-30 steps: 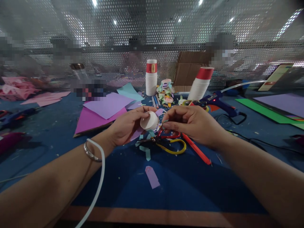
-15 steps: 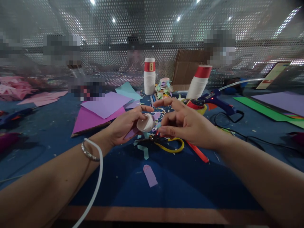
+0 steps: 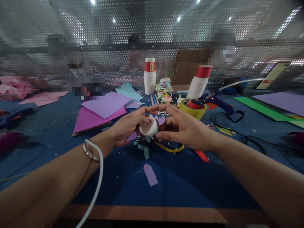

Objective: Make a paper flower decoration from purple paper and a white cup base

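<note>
We are holding a small white paper cup (image 3: 148,128) in our left hand (image 3: 124,126), the fingers curled around it with its base turned toward us, just above the blue table (image 3: 118,186). Our right hand (image 3: 184,128) is pressing in from the other side, fingers half-open and touching the cup, with a purple paper piece (image 3: 161,120) lying between the cup and those fingers. Whether the right hand is pinching that piece we cannot tell.

Under the hands, scissors with yellow handles (image 3: 172,148) are lying on the table among teal paper scraps (image 3: 144,150). A purple tag-shaped cutout (image 3: 150,174) is lying nearer to us. Beyond the right hand a yellow tape roll (image 3: 193,109) is sitting near a blue glue gun (image 3: 219,101). Two stacks of cups (image 3: 150,77) are standing at the back, and purple and pink paper sheets (image 3: 104,107) are lying to the left.
</note>
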`<state>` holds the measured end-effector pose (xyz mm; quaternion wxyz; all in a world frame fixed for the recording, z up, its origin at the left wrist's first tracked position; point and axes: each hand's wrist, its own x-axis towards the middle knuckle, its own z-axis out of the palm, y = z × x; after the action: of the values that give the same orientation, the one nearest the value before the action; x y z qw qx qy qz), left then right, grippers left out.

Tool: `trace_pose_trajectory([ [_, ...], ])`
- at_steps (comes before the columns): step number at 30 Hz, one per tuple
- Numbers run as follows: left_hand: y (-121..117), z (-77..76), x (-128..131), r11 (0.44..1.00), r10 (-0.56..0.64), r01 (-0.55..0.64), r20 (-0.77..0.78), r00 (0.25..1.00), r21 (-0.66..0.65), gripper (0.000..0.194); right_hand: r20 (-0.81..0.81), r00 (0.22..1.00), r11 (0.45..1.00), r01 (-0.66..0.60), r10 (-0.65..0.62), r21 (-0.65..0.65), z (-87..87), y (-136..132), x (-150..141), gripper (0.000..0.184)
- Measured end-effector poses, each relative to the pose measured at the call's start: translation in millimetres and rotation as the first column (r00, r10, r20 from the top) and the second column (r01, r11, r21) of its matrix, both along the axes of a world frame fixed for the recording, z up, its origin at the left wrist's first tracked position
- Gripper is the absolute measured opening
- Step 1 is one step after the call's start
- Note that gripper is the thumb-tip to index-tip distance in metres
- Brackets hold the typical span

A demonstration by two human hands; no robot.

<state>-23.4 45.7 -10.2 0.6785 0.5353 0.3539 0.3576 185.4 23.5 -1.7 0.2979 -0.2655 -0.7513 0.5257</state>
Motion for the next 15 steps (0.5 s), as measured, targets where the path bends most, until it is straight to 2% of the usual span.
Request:
trace_pose_trajectory([
  [6,-0.5,1.3,1.8,0.999,-0.026,0.027,0.043,0.999,-0.035,0.053,-0.007,1.000,1.000,-0.013,0.013,0.019,-5.0,2.3,0.9,0.055],
  [15,-4.8,6.9,4.8,0.999,-0.028,0.031,0.065,0.998,-0.043,0.045,0.103,0.993,0.980,0.031,-0.052,0.196,-1.9,3.1,1.9,0.055],
])
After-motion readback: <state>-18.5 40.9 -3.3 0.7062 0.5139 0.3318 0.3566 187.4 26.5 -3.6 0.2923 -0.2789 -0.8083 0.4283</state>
